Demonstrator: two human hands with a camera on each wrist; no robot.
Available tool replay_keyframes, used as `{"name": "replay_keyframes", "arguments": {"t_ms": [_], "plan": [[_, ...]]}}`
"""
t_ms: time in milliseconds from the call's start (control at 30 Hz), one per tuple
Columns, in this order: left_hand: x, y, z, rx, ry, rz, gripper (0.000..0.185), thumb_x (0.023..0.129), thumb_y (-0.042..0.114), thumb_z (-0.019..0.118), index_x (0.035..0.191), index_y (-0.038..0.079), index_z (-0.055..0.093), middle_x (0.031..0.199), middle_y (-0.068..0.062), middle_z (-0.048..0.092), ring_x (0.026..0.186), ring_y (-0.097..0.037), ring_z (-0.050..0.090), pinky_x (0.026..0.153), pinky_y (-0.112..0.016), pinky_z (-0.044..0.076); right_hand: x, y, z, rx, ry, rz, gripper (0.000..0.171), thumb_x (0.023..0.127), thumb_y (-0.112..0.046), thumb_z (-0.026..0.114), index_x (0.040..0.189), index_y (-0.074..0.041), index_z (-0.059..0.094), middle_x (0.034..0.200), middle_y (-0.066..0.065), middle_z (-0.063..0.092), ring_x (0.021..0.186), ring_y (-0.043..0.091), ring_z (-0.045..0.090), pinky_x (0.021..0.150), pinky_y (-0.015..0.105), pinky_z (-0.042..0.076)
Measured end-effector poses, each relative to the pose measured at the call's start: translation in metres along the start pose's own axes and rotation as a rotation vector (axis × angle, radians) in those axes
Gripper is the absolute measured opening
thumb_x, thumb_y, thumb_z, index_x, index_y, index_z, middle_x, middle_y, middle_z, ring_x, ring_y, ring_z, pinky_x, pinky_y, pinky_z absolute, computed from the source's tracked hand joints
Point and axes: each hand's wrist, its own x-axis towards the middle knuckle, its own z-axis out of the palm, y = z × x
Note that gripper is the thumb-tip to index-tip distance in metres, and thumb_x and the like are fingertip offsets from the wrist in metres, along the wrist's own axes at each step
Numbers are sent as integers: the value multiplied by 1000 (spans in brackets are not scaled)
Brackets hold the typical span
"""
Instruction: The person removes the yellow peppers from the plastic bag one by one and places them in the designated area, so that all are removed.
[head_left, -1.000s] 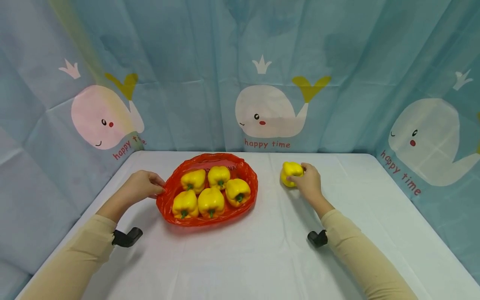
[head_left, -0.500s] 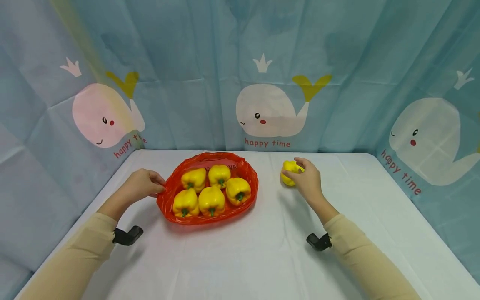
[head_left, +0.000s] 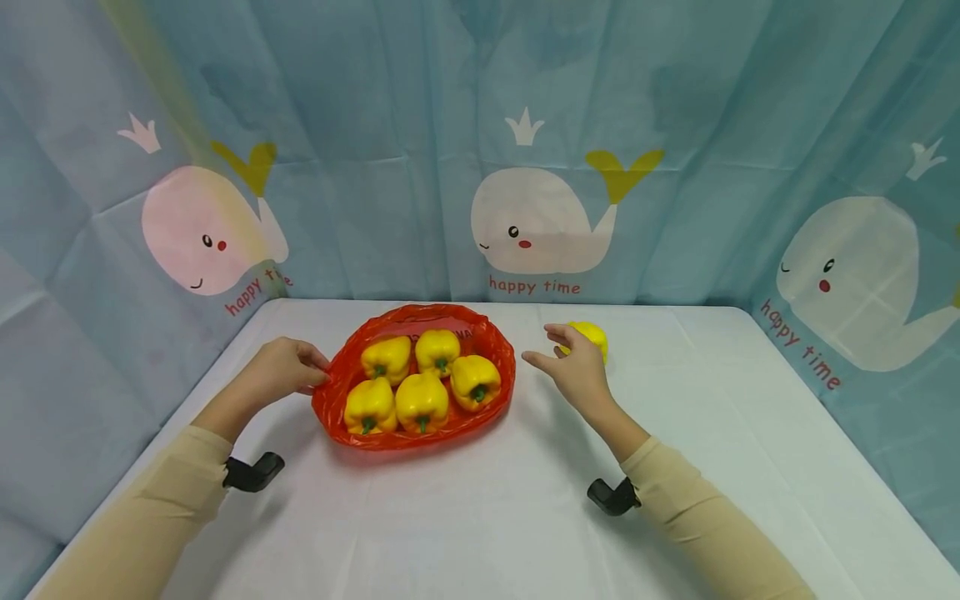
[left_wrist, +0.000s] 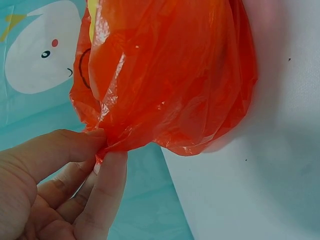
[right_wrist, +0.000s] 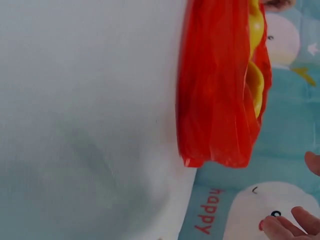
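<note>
Red plastic bag (head_left: 497,342), pinched by left hand (head_left: 281,369); five yellow bell peppers (head_left: 422,402) inside. Right hand (head_left: 580,373): empty, loosely spread, shifted bagward; sixth pepper (head_left: 593,335) left ungripped on table (head_left: 450,525), right of bag.

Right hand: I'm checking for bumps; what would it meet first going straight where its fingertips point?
Probably the near side of the red bag; depth is unclear, so the right hand might pass above.

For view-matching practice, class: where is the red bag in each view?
Head: red bag on the table, just left of centre.
Left wrist: red bag at upper middle, pinched by the left hand.
Right wrist: red bag right of centre, cut by the top edge.
Shared landmark: the whale-print curtain, visible in all three.
</note>
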Motion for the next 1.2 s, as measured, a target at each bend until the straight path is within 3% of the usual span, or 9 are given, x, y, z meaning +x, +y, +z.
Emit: {"name": "replay_keyframes", "arguments": {"t_ms": [367, 700, 1200], "plan": [[2, -4, 0, -4, -3, 17, 27, 84, 16, 66, 104, -2, 64, 93, -11, 66, 75, -15, 63, 76, -39, 56, -7, -12, 26, 64, -76, -28, 55, 75, -32, 76, 121, -9, 56, 123, 5, 58, 117, 21, 55, 93, 34, 48], [1, -1, -1, 9, -1, 14, 28, 84, 17, 65, 105, -2, 64, 95, -12, 66, 76, -16, 63, 77, -39, 56, -7, -22, 45, -13, -94, -46, 62, 73, -35, 77, 124, -9, 55, 124, 7, 59, 116, 21, 54, 92, 38, 50], [0, -1, 0, -18, -7, 26, 25, 84, 14, 65, 102, -4, 65, 89, -12, 67, 73, -16, 64, 75, -38, 57, -1, -24, 65, -87, -161, -4, 68, 70, -38, 79, 126, -8, 54, 128, 9, 57, 120, 24, 50, 97, 41, 46]]}}
